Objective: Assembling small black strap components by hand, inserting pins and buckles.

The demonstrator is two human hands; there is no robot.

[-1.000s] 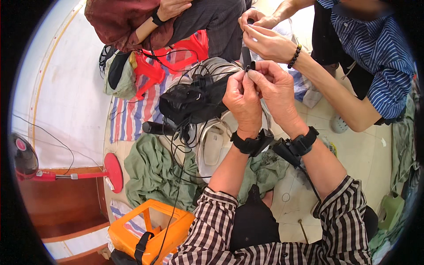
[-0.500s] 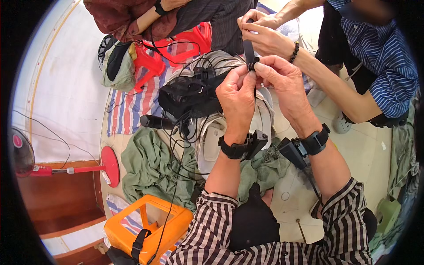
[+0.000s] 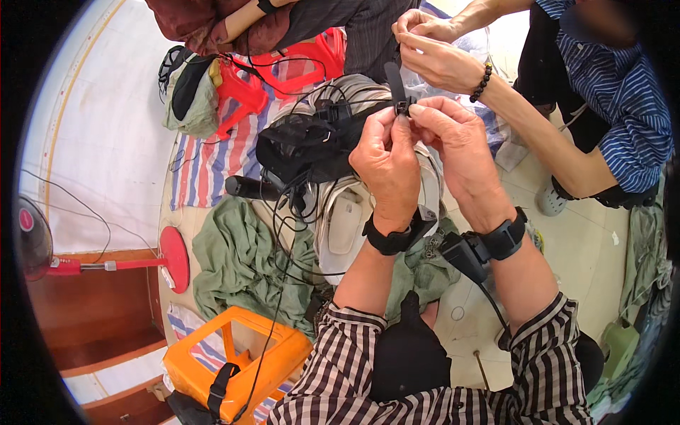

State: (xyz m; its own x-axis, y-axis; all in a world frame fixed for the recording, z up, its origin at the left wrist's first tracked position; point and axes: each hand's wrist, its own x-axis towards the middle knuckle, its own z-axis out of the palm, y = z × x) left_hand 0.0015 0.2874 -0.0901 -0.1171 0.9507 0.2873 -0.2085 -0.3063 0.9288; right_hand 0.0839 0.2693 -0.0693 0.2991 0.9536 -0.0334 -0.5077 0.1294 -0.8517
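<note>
Overall, a co-worker in a blue striped shirt (image 3: 616,134) fills the space to the right of a black mesh bundle (image 3: 304,152), which serves as the landmark. Another person in a dark red top (image 3: 202,25) is above and left of the bundle. A crumpled green cloth (image 3: 237,258) lies below it, and an orange stool (image 3: 283,354) stands farther below, toward the left. Bright red plastic stool frames (image 3: 241,106) sit just above and left of the bundle.

Right of the bundle, the wearer's two bare hands are raised close together. The left hand (image 3: 389,159) pinches a black buckled strap (image 3: 395,81) between thumb and forefinger. The right hand (image 3: 457,134) pinches it from the other side, its remaining fingers curled and partly hidden. Smallest, the strap is above and right of the bundle, its loose end pointing upward.
</note>
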